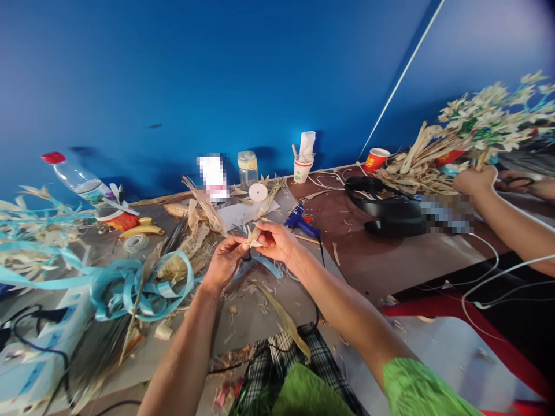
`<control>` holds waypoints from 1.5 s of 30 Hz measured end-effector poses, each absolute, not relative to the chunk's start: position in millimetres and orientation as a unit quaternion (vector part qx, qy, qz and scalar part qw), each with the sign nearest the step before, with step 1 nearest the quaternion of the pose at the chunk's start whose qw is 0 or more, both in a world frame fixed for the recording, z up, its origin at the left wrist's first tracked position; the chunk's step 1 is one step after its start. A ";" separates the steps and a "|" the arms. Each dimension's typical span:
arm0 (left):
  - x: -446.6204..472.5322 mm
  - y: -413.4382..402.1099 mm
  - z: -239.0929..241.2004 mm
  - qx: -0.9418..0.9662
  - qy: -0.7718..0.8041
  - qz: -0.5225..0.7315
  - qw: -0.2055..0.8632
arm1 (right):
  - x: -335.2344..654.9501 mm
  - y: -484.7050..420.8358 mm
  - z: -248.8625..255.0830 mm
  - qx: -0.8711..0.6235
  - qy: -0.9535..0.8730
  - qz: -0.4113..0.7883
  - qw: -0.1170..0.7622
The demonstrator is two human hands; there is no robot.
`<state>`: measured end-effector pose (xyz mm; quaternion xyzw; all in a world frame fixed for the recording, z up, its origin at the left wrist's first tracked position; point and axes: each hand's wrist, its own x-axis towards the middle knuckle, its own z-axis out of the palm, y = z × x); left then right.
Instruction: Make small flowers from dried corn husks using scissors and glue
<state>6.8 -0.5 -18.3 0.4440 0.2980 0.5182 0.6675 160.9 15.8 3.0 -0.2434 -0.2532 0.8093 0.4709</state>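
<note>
My left hand (228,254) pinches the base of a small pale husk flower (252,236) with pointed petals. From the other side, my right hand (280,240) has its thumb and fingers closed on the same flower. Both hands meet just above the table's middle. Below them lies a long dried husk strip (277,312), and a short piece of blue ribbon (266,266) is beside my fingers. A blue glue gun (299,221) rests just beyond my right hand. Loose corn husks (203,211) are heaped behind my left hand.
A tangle of blue ribbon (130,286) and a white power strip (47,346) lie left. Behind stand a bottle (82,182), a glass jar (247,170) and a paper cup (303,170). At right, a co-worker's hand (477,180) grips a bunch of pale flowers (489,118) near a black headset-like object (385,202).
</note>
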 end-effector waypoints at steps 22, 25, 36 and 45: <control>4.0 1.5 -18.0 0.466 0.333 0.508 0.644 | 182.4 28.6 8.6 -0.261 -0.241 0.716 0.601; 3.9 2.8 -17.6 0.487 0.370 0.510 0.605 | 180.8 25.9 10.1 -0.270 -0.294 0.688 0.606; 9.7 1.1 -9.3 0.541 0.429 0.498 0.525 | 172.9 23.9 -3.1 -0.335 -0.495 0.615 0.514; 8.6 -1.2 -7.9 0.455 0.404 0.556 0.566 | 176.2 27.5 2.2 -0.375 -0.436 0.574 0.582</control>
